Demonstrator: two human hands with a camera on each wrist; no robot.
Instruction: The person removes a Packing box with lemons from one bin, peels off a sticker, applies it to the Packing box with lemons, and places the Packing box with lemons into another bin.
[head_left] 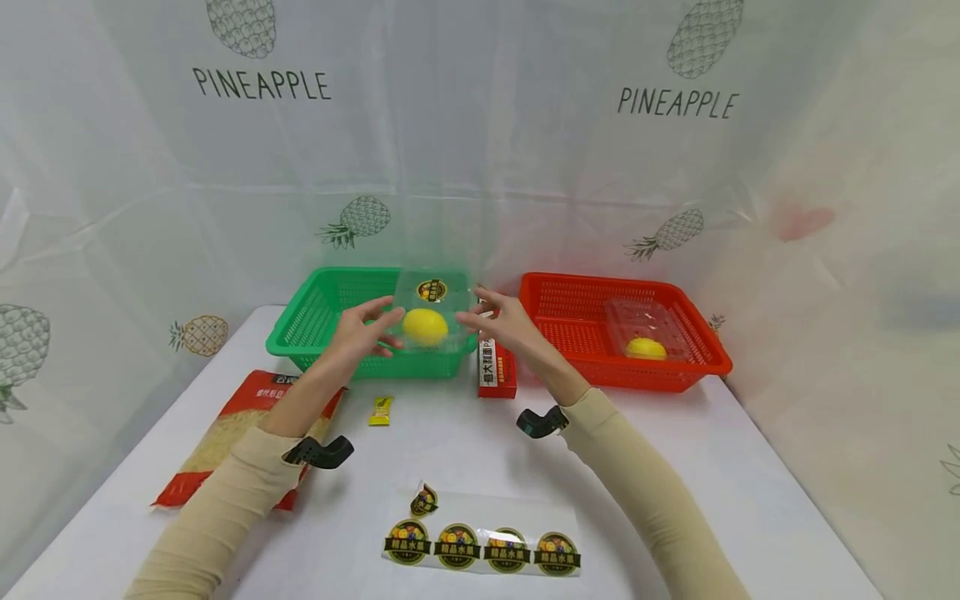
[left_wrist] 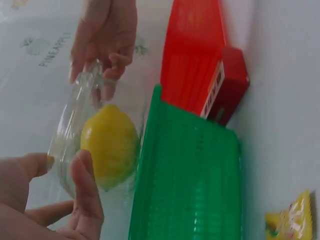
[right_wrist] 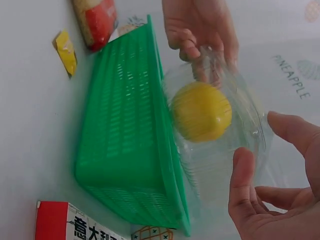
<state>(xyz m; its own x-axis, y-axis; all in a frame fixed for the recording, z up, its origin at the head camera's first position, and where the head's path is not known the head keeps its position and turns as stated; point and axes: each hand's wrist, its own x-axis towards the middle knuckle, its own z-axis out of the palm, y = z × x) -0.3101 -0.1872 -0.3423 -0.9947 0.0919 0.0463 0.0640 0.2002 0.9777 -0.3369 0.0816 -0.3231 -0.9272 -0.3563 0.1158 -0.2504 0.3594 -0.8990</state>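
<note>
A clear plastic clamshell box (head_left: 467,302) with a round black-and-gold sticker (head_left: 432,290) on its lid is held over the green basket (head_left: 294,340). One lemon (head_left: 425,327) lies inside it. My left hand (head_left: 358,333) grips the box's left side, thumb at the lid's rim and fingers lower down. The opposite side is pinched by my right hand (head_left: 510,321). Through the clear wall the lemon (left_wrist: 110,145) shows plainly in the left wrist view. The right wrist view shows the box (right_wrist: 220,165) tilted beside the basket's rim.
At right, a red basket (head_left: 600,367) contains another clear box (head_left: 645,321) with a lemon. Between the baskets stands a red carton (head_left: 498,367). A red pasta-like bag (head_left: 225,433) and small yellow packet (head_left: 380,411) lie left. In front is a sticker sheet (head_left: 510,508), one sticker partly peeled.
</note>
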